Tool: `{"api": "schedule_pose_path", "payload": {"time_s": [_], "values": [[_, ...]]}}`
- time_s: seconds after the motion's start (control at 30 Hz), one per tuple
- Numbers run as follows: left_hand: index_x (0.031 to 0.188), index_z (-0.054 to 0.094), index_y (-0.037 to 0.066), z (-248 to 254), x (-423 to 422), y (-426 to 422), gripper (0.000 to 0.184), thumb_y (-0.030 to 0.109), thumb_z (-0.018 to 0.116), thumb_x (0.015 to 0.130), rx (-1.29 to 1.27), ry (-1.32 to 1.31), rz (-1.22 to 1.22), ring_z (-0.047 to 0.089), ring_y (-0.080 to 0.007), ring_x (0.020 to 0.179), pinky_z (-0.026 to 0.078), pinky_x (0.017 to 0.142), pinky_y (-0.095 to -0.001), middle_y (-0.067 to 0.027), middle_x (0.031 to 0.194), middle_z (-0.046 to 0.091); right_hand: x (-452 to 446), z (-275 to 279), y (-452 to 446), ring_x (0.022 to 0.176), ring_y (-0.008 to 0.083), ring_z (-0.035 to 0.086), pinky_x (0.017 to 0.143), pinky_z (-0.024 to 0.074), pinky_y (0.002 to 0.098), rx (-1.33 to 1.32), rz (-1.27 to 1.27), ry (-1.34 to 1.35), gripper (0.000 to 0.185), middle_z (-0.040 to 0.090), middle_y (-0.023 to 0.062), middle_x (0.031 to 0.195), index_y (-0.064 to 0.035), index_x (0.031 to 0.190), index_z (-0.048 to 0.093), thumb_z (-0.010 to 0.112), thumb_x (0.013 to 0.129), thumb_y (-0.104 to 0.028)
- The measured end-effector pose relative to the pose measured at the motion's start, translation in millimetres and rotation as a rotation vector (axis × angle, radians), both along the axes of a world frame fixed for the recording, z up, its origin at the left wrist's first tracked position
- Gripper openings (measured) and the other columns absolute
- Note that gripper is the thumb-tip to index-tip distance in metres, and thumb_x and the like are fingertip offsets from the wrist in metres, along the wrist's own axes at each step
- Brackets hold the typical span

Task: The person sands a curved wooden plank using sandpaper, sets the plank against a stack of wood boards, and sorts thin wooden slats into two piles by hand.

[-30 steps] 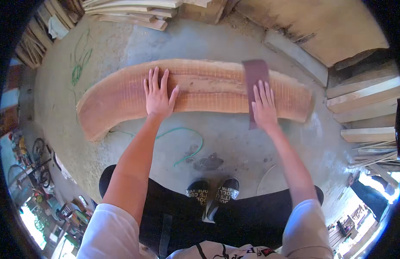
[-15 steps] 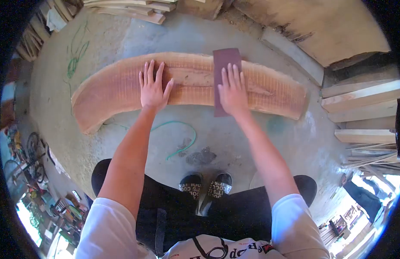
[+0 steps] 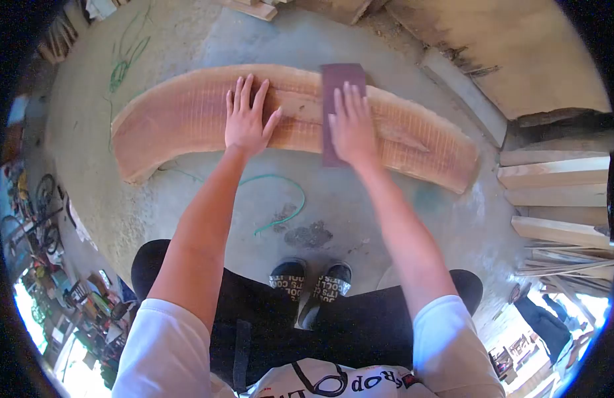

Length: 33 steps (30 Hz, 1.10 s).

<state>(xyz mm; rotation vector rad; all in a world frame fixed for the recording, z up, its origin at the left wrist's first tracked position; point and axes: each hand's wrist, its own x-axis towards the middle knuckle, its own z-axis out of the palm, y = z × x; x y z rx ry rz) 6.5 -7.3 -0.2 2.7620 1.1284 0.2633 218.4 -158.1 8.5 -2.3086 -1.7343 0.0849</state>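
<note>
A long curved wooden slab [image 3: 181, 113] with pale edges and a brown, striped grain lies across the concrete floor in front of me. My left hand [image 3: 248, 123] rests flat on its left-middle part, fingers spread and nothing in it. Just right of the slab's middle, a dark reddish-brown sheet of sandpaper [image 3: 333, 76] lies across the wood, its ends reaching past both long edges. My right hand [image 3: 354, 129] presses flat on this sheet with outstretched fingers, slightly blurred. The sheet's underside is hidden.
Green cord [image 3: 280, 180] curls on the floor below the slab, and a tangled green string [image 3: 121, 73] lies at upper left. Stacked boards [image 3: 552, 172] and a large wood slab [image 3: 519, 53] stand on the right. My slippers [image 3: 290, 273] are close below.
The sandpaper and my right hand have slid left along the slab. My left hand stays at about the same spot on the wood. The whole view has tilted slightly.
</note>
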Motion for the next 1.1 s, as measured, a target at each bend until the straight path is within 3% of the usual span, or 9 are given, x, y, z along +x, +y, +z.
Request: {"api": "schedule_pose_path", "payload": {"time_s": [0.13, 0.27, 0.4, 0.5, 0.6, 0.7, 0.77, 0.97, 1.1], "values": [[0.158, 0.031, 0.014, 2.2, 1.4, 0.5, 0.073, 0.056, 0.046, 0.100, -0.012, -0.016, 0.002, 0.013, -0.0389, 0.155, 0.010, 0.125, -0.0558, -0.0181, 0.166, 0.020, 65.0, -16.7, -51.2, 0.151, 0.0442, 0.023, 0.125, 0.0144, 0.0508, 0.050, -0.269, -0.084, 0.058, 0.031, 0.0297, 0.158, 0.0063, 0.152, 0.036, 0.042, 0.103, -0.024], [0.158, 0.032, 0.014, 1.0, 1.1, -2.6, 0.072, 0.054, 0.046, 0.100, 0.009, -0.040, -0.004, 0.015, -0.0384, 0.154, 0.012, 0.124, -0.0564, -0.0179, 0.165, 0.022, 17.4, -23.6, -3.4, 0.151, 0.0445, 0.021, 0.124, 0.0123, 0.0546, 0.074, -0.686, -0.063, 0.062, 0.026, 0.0301, 0.161, 0.0083, 0.151, 0.034, 0.040, 0.103, -0.030], [0.158, 0.032, 0.015, -0.4, 0.4, 4.1, 0.071, 0.054, 0.045, 0.101, 0.005, 0.006, 0.005, 0.015, -0.0389, 0.154, 0.012, 0.124, -0.0565, -0.0181, 0.165, 0.022, -50.7, -17.4, 43.5, 0.152, 0.0413, 0.021, 0.125, 0.0149, 0.0503, 0.102, -0.145, 0.024, 0.061, 0.028, 0.0272, 0.161, 0.0051, 0.152, 0.035, 0.045, 0.102, -0.030], [0.158, 0.033, 0.014, 0.6, -0.6, 0.9, 0.070, 0.053, 0.045, 0.101, -0.001, -0.031, -0.001, 0.016, -0.0394, 0.154, 0.012, 0.124, -0.0558, -0.0192, 0.165, 0.022, -16.2, -0.6, 17.7, 0.152, 0.0399, 0.023, 0.124, 0.0181, 0.0505, 0.028, 0.071, 0.018, 0.062, 0.029, 0.0260, 0.161, 0.0046, 0.151, 0.037, 0.048, 0.101, -0.029], [0.157, 0.034, 0.014, 1.7, -0.2, 0.7, 0.069, 0.051, 0.045, 0.101, -0.016, -0.043, 0.003, 0.016, -0.0399, 0.154, 0.013, 0.124, -0.0558, -0.0200, 0.165, 0.022, 30.0, -0.8, -19.1, 0.152, 0.0405, 0.022, 0.124, 0.0167, 0.0515, -0.075, -0.273, -0.079, 0.059, 0.025, 0.0267, 0.163, 0.0041, 0.152, 0.035, 0.041, 0.104, -0.030], [0.157, 0.034, 0.013, 6.9, -0.1, -0.1, 0.067, 0.050, 0.045, 0.102, -0.014, -0.044, 0.004, 0.016, -0.0396, 0.154, 0.013, 0.124, -0.0560, -0.0208, 0.164, 0.023, 16.3, -28.1, -2.8, 0.152, 0.0418, 0.020, 0.125, 0.0123, 0.0518, 0.076, -0.652, -0.045, 0.062, 0.024, 0.0268, 0.163, 0.0057, 0.154, 0.031, 0.040, 0.104, -0.030], [0.157, 0.034, 0.014, 3.9, 0.4, -0.1, 0.067, 0.049, 0.046, 0.102, -0.012, -0.042, 0.010, 0.017, -0.0396, 0.153, 0.014, 0.124, -0.0567, -0.0208, 0.164, 0.023, -19.5, -21.8, 36.0, 0.153, 0.0412, 0.018, 0.125, 0.0115, 0.0512, 0.012, -0.659, -0.109, 0.063, 0.023, 0.0260, 0.164, 0.0055, 0.155, 0.030, 0.040, 0.104, -0.032], [0.158, 0.033, 0.014, 4.2, 0.5, 1.7, 0.068, 0.050, 0.044, 0.102, -0.026, -0.026, 0.011, 0.016, -0.0399, 0.154, 0.014, 0.124, -0.0575, -0.0202, 0.165, 0.021, -28.5, 3.7, 17.7, 0.153, 0.0397, 0.019, 0.125, 0.0144, 0.0514, -0.038, 0.048, 0.051, 0.067, 0.023, 0.0249, 0.164, 0.0032, 0.155, 0.031, 0.048, 0.102, -0.034], [0.158, 0.032, 0.013, 6.0, 0.3, 3.1, 0.068, 0.050, 0.044, 0.102, -0.053, -0.005, 0.008, 0.014, -0.0403, 0.154, 0.013, 0.124, -0.0574, -0.0204, 0.165, 0.020, 34.2, -5.4, -21.8, 0.152, 0.0424, 0.021, 0.124, 0.0159, 0.0535, -0.015, -0.227, -0.081, 0.064, 0.024, 0.0273, 0.163, 0.0056, 0.153, 0.034, 0.046, 0.103, -0.032]]}}
